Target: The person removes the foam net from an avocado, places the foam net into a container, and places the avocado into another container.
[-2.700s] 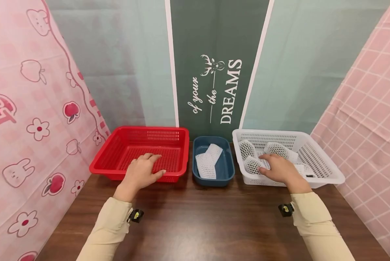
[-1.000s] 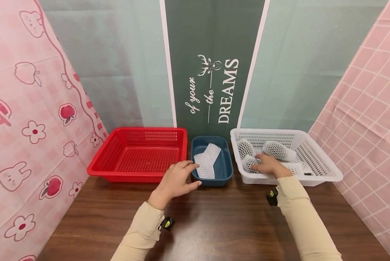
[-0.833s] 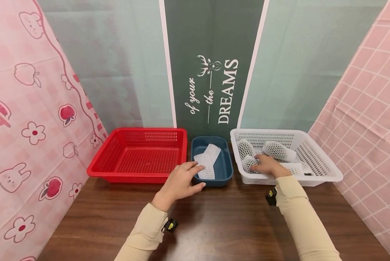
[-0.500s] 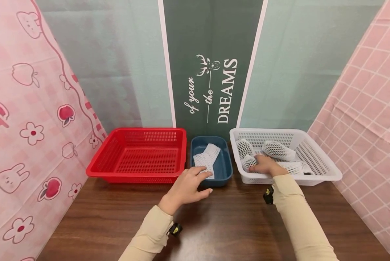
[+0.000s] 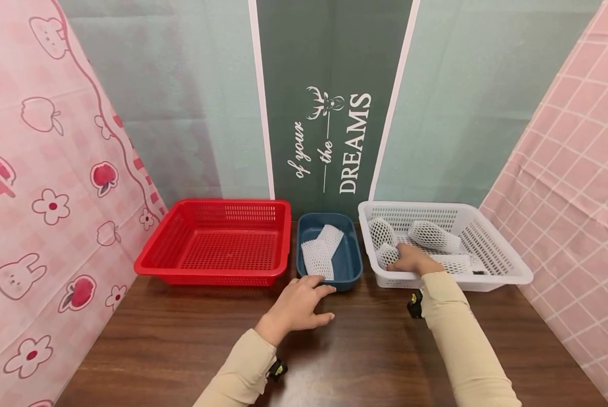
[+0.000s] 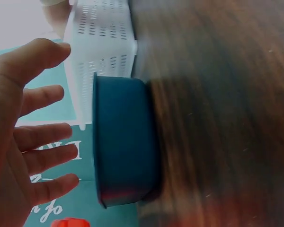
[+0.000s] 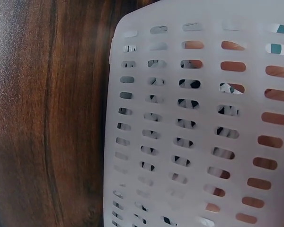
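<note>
Right hand [image 5: 409, 261] is curling its grip on a net-wrapped item [image 5: 388, 255] in the white basket [image 5: 497, 276], right of centre; left hand [image 5: 297, 301] is resting spread on the tabletop [image 5: 181, 339].

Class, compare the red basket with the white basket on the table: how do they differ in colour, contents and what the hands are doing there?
The red basket holds nothing; the white basket holds net-wrapped items. The right hand reaches into the white basket and rests on a wrapped item; no hand touches the red basket. The left hand lies on the table, nearer the red one. Both are perforated, rectangular plastic.
</note>
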The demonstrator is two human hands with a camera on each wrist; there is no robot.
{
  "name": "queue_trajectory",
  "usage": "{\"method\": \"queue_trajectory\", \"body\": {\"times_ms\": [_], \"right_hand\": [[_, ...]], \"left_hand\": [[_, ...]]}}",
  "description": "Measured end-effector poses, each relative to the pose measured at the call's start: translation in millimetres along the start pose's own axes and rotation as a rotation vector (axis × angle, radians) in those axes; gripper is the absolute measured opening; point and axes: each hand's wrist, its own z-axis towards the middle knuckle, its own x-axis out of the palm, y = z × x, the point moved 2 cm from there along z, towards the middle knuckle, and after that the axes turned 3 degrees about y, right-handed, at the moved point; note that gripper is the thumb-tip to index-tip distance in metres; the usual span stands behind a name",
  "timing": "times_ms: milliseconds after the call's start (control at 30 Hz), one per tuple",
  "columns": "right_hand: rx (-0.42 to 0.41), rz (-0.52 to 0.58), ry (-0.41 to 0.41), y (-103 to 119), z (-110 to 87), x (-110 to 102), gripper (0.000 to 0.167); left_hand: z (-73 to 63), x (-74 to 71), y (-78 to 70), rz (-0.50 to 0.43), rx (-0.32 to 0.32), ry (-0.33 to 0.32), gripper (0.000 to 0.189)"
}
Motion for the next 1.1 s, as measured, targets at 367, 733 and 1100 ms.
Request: {"method": "queue_trajectory", "body": {"times_ms": [367, 733, 1100], "right_hand": [[0.020, 0.011, -0.008, 0, 0.5, 1, 0.072], [0.008, 0.057, -0.104, 7, -7.8, -9, 0.078], [-0.089, 0.059, -0.212, 21, -19.9, -44, 0.079]], "left_hand": [[-2.7, 7.6, -0.5, -0.013, -0.066, 0.071, 0.045], [-1.2, -4.1, 2.9, -0.007, -0.087, 0.081, 0.048], [11.3, -39.1, 13.1, -0.003, -0.128, 0.057, 0.052]]}}
